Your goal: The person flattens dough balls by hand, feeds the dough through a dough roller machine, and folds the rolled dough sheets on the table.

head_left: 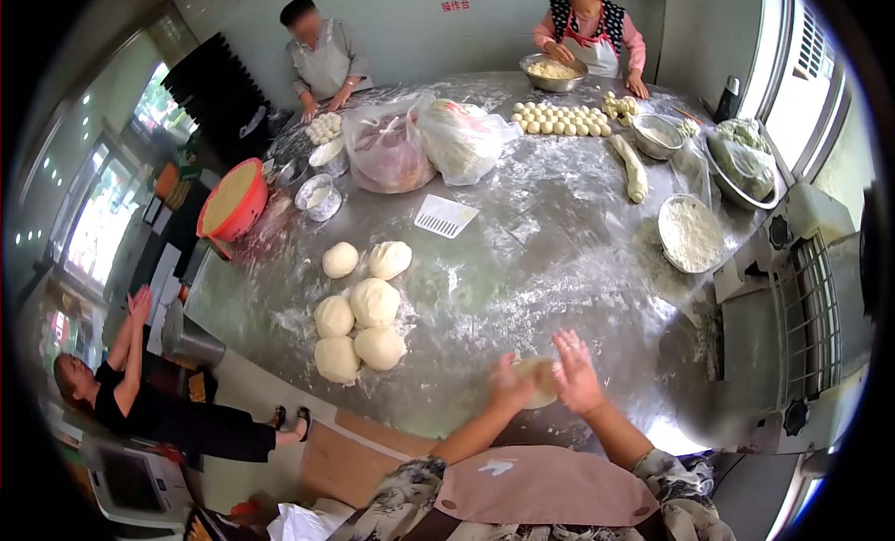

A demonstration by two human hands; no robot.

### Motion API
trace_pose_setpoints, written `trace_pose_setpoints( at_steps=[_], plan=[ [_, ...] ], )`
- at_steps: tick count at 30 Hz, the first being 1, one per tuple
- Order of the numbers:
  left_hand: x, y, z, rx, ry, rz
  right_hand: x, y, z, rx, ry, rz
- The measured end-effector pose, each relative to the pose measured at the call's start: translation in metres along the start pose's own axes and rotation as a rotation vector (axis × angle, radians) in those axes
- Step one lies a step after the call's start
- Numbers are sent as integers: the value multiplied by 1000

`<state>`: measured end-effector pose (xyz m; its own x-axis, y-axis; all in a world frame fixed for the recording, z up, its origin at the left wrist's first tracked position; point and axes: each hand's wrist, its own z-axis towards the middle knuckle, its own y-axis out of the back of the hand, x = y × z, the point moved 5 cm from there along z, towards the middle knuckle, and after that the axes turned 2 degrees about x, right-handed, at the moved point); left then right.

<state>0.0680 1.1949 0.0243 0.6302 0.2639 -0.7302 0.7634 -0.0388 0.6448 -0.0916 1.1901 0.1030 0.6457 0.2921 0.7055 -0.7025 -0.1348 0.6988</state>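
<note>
Close to the table's near edge, a pale piece of dough (538,381) lies between my two hands, partly covered by them. My left hand (511,384) is against its left side, its fingers smeared by motion. On the other side, my right hand (576,373) touches the dough with its fingers stretched out and pointing away from me. Left of my hands, several large round dough balls (376,303) sit in a cluster on the floured metal table (522,261). Beyond them lies a white slotted scraper (446,216).
Filled plastic bags (387,150) stand mid-table, with rows of small dough pieces (559,121) behind. A flour bowl (691,233) and a machine (806,317) are at right, a red basin (233,201) at left. Two people work at the far edge; another stands left, hands together.
</note>
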Motion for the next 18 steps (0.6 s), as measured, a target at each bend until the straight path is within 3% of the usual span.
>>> trace_pose_setpoints(
  at_steps=[1,4,6,9,18],
  plan=[
    [6,-24,4,-34,-181,226,-4,-21,-2,22,5,-56],
    [-45,-2,-14,7,-304,369,-5,-38,-6,119,-47,-83],
    [-50,1,-24,-124,-557,474,-12,-39,-11,75,-77,18],
    [-39,-14,-33,-6,-814,261,-20,-49,-23,-60,-54,70],
    [-46,-22,24,191,-681,532,-36,-49,34,-48,-199,-179]
  ],
)
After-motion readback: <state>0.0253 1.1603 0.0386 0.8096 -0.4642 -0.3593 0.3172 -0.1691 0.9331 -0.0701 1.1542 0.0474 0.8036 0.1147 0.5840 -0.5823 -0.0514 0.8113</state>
